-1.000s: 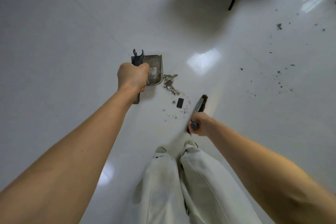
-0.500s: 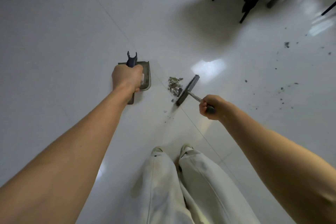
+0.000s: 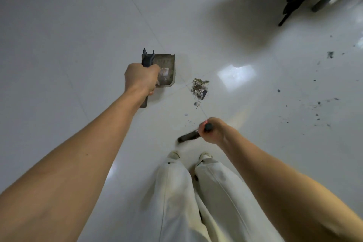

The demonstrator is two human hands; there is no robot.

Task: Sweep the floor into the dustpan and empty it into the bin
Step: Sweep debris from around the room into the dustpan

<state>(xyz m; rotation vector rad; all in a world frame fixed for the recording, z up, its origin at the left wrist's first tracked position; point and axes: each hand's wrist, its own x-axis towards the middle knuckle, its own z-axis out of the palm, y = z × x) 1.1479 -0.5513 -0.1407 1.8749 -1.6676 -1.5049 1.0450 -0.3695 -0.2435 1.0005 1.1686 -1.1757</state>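
Note:
My left hand point(image 3: 141, 78) grips the dark handle of a grey dustpan point(image 3: 168, 68) that sits on the white floor, its mouth facing right. A small pile of grey debris point(image 3: 198, 88) with a dark flat piece lies just right of the pan. My right hand point(image 3: 211, 130) grips the handle of a dark brush point(image 3: 188, 136), whose blurred head points left, close to my feet and well short of the pile.
Dark specks of dirt point(image 3: 318, 104) are scattered over the tiles at the right. Black furniture legs point(image 3: 288, 8) stand at the top right. My white trouser legs and shoes point(image 3: 188, 163) fill the bottom centre.
The brush has swung back from beside the debris pile toward my feet. The dustpan and my left hand have stayed put. The camera has tilted slightly.

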